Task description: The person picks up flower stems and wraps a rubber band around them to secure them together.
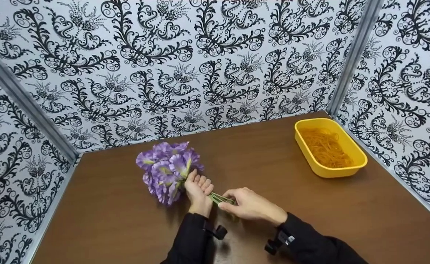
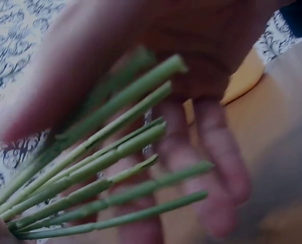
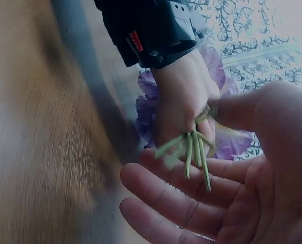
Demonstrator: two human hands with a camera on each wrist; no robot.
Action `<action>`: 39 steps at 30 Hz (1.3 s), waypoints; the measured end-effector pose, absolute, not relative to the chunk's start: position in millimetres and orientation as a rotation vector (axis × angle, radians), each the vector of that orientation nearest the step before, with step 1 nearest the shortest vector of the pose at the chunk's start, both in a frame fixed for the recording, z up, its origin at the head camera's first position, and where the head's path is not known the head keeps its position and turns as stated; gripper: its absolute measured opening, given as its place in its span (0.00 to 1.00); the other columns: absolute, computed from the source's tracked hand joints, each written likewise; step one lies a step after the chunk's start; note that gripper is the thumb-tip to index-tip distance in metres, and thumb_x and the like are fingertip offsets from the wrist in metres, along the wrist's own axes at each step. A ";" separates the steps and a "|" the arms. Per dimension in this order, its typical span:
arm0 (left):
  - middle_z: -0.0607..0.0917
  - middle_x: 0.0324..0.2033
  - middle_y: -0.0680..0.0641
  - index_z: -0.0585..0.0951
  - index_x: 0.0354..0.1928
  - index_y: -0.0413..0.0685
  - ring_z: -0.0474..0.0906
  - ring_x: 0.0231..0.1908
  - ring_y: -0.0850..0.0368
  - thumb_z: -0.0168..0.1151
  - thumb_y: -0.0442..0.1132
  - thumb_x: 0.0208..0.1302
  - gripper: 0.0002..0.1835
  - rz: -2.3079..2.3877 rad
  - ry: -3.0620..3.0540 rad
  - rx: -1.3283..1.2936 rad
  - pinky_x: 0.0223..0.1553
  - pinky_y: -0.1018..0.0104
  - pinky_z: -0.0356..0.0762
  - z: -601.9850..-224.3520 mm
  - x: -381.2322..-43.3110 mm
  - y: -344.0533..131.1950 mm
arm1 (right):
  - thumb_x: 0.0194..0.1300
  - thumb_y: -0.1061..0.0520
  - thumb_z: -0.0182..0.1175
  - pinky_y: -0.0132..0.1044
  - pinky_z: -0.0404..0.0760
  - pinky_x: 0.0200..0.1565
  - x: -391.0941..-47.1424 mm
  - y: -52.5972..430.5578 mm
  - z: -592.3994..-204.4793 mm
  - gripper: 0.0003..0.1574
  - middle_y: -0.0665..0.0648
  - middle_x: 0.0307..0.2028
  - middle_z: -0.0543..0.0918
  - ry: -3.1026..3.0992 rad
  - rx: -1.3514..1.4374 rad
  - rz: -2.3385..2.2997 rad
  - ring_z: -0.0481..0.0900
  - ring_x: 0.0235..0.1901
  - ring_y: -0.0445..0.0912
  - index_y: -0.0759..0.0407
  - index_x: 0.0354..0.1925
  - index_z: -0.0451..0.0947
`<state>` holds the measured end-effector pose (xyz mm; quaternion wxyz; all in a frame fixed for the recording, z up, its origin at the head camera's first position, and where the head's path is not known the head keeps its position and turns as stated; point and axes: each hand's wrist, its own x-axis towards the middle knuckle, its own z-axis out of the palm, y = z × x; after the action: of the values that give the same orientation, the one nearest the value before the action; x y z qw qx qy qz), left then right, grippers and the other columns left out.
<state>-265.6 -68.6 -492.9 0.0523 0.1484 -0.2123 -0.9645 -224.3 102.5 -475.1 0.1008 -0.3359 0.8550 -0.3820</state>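
In the head view a bunch of purple flowers (image 1: 169, 168) with yellow-green centres is held above the brown table. My left hand (image 1: 199, 190) grips it by the stems just below the blooms, fingers curled round them. The green stems (image 2: 115, 152) fan out of that fist, their cut ends loose in the left wrist view. Around these ends sits my right hand (image 1: 253, 206), its fingers (image 3: 176, 198) fairly straight and spread under the stems. Its thumb (image 3: 237, 109) lies close by the stems; whether it touches them I cannot tell.
A yellow plastic tub (image 1: 347, 171) stands at the table's back right, with a tangle of thin orange-yellow bands (image 1: 326, 148) inside. White panels with black scrollwork (image 1: 200, 73) enclose the brown table (image 1: 255, 157) at the back and both sides.
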 end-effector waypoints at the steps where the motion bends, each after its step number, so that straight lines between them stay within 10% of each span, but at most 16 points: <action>1: 0.58 0.08 0.58 0.57 0.16 0.55 0.52 0.08 0.68 0.45 0.40 0.75 0.25 -2.927 -0.634 0.444 0.09 0.78 0.49 -492.8 -263.5 -66.3 | 0.75 0.41 0.56 0.28 0.74 0.24 -223.5 102.0 -474.8 0.21 0.43 0.25 0.80 2.520 -0.976 -1.124 0.75 0.19 0.34 0.56 0.48 0.81; 22: 0.57 0.08 0.59 0.56 0.13 0.57 0.52 0.08 0.69 0.44 0.39 0.74 0.26 -2.950 -0.681 0.409 0.09 0.79 0.47 -487.2 -246.5 -42.7 | 0.68 0.55 0.52 0.29 0.61 0.17 -215.7 95.0 -482.1 0.20 0.41 0.15 0.63 2.646 -0.956 -0.861 0.62 0.13 0.36 0.47 0.19 0.62; 39: 0.57 0.07 0.59 0.56 0.12 0.56 0.53 0.07 0.68 0.44 0.35 0.73 0.27 -3.139 -0.587 0.365 0.07 0.79 0.51 -476.9 -246.2 -58.4 | 0.78 0.53 0.48 0.33 0.68 0.19 -211.4 97.5 -480.2 0.24 0.42 0.17 0.63 2.742 -1.184 -0.768 0.66 0.17 0.39 0.49 0.21 0.64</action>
<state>-246.2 -58.4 -476.9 -0.0361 0.1134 -0.1825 -0.9760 -211.4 97.5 -480.2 0.0290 -0.3839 0.8888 -0.2488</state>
